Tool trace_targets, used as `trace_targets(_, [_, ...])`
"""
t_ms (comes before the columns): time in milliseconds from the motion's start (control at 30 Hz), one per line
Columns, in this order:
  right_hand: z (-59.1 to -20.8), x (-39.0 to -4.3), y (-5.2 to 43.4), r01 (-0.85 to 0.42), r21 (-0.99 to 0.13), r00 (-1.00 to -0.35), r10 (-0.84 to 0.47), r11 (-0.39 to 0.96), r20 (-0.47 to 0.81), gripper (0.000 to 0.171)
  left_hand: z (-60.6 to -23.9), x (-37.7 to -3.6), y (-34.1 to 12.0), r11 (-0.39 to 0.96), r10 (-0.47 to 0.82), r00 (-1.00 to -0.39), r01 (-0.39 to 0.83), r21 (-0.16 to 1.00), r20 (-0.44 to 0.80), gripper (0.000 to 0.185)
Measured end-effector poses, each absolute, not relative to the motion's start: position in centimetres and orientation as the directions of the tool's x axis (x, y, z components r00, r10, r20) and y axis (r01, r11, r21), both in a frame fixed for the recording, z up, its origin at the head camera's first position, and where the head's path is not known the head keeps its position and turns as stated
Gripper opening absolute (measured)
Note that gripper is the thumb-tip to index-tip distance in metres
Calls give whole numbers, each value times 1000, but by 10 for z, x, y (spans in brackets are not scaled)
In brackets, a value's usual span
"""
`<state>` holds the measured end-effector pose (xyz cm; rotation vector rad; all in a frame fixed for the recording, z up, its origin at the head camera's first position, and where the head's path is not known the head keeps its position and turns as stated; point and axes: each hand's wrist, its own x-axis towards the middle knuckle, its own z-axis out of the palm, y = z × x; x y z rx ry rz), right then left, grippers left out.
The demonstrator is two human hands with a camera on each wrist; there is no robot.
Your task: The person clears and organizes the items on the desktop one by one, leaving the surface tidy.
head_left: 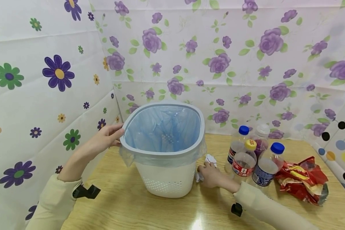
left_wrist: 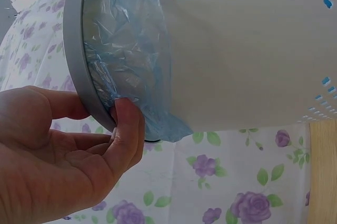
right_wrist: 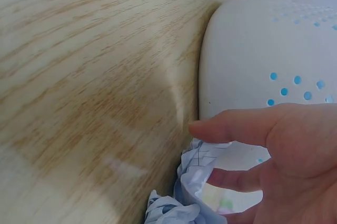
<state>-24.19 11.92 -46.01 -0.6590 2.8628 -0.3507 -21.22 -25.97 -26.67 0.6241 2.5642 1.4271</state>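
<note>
A: On the wooden table, against the flowered backdrop, what is listed?

B: One white perforated waste bin, lined with a blue plastic bag folded over under a grey rim ring. The rim is gripped at its left edge by the left hand; in the left wrist view the thumb is seen pressed under the ring, the fingers curled against it.

A: And at the right of the bin?

B: One crumpled paper ball, white with faint grid lines, lying on the table just beside the bin's base. It is covered by the right hand, whose fingers are bent round it; a pinch appears to be forming, though a full lift is not shown.

A: Other items?

B: Four plastic bottles, capped blue, yellow and white, standing grouped near the right hand; one red snack wrapper, crumpled, further right.

A: Progress?

B: Judged early. Nothing but the liner is seen inside the bin. The paper is only being taken hold of; bottles and wrapper are untouched.
</note>
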Motion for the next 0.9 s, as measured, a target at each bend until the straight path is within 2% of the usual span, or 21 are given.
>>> trace_targets(367, [-461, -246, 122, -491, -273, -846, -528, 827, -77, 24, -267, -213, -259, 457, 425, -902, 290, 841, 80, 48])
trace_targets(533, [-456, -249, 124, -514, -307, -837, -547, 801, -26, 24, -266, -214, -258, 448, 430, -899, 294, 844, 85, 47])
trace_targets(900, [-440, -247, 130, -466, -363, -854, -517, 807, -54, 29, -267, -213, -260, 450, 428, -900, 294, 843, 86, 48])
